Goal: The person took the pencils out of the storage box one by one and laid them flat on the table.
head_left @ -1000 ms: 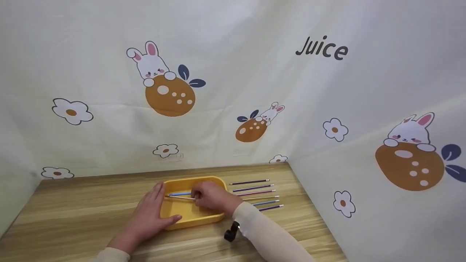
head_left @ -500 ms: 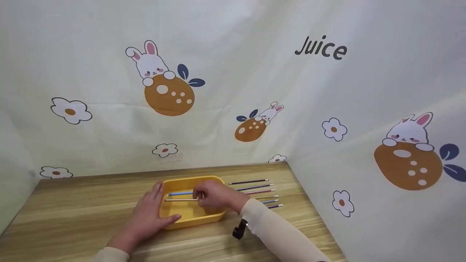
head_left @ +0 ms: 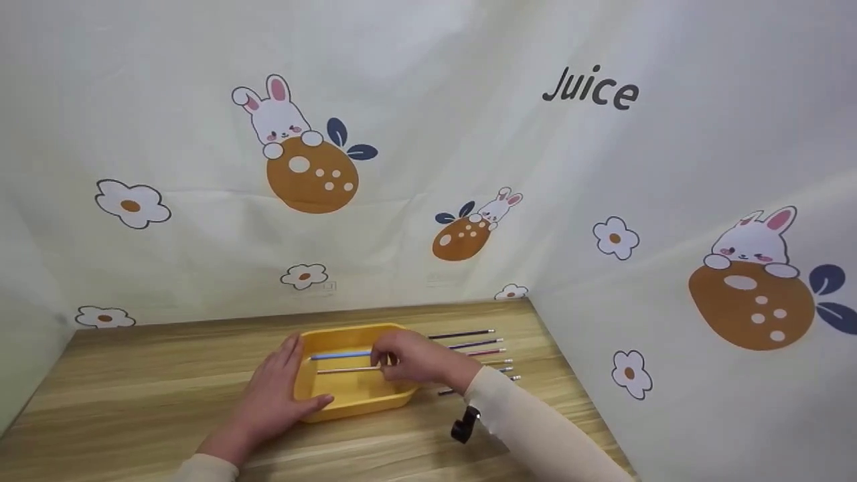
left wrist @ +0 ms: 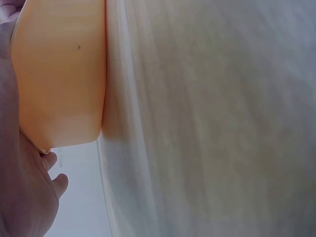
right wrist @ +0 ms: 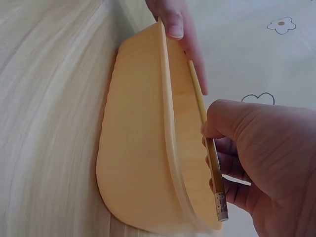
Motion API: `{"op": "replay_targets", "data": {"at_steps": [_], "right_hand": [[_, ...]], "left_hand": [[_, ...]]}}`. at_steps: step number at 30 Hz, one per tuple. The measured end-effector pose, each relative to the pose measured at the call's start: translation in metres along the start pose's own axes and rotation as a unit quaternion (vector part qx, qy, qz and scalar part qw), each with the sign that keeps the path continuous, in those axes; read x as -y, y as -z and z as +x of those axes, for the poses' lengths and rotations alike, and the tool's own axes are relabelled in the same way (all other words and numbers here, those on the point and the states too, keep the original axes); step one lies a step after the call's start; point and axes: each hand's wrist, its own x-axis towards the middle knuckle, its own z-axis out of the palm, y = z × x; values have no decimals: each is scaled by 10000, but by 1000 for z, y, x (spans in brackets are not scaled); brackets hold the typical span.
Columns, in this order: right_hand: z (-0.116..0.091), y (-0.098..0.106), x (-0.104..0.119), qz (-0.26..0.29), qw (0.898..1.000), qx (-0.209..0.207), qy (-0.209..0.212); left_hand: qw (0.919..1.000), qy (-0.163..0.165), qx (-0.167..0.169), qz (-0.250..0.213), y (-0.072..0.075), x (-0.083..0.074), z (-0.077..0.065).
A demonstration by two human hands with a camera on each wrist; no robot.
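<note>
A yellow plastic tray (head_left: 365,406) stands on the wooden table. My left hand (head_left: 271,391) rests against the tray's left end, its fingers straight along the rim and the thumb over the near corner. Between thumb and fingers, my right hand (head_left: 418,358) pinches a gold-coloured pencil (head_left: 348,370) over the tray. In the right wrist view, that pencil (right wrist: 213,168) runs along the opening, its eraser end nearest the camera. A blue pencil (head_left: 341,355) lies in the tray behind it. The left wrist view shows the tray's outer wall (left wrist: 61,74) beside the left hand (left wrist: 24,182).
To the right of the tray, several pencils (head_left: 462,333) lie roughly parallel on the table (head_left: 154,395), partly hidden by the right hand and forearm. A pale printed cloth (head_left: 402,134) with rabbits and flowers hangs behind and on both sides.
My right hand has drawn to the right, carrying the gold-coloured pencil with it along the tray. The left hand, the tray and the blue pencil stay where they were.
</note>
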Motion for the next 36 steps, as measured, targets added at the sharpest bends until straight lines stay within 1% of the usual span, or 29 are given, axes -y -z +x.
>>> {"op": "replay_targets", "data": {"at_steps": [6,9,15,18,20,25,36], "right_hand": [[-17,3,-6,-18,9994,-248,257],[-25,5,-9,-24,9990,-341,296],[-44,11,-15,-5,9982,-488,347],[-56,15,-20,77,9983,-528,243],[-64,19,-22,200,9983,-535,102],[-79,25,-29,450,9975,-534,-136],[-111,36,-46,550,9964,-516,-381]], "left_hand": [[10000,35,27,-1,-1,-1,1],[10000,43,82,-3,-2,0,1],[10000,14,55,31,-1,1,0],[9999,-39,9,95,-1,1,0],[9999,-75,-12,134,-1,1,0],[9999,-79,-26,120,-1,1,-1],[9999,11,52,137,-2,2,1]]}}
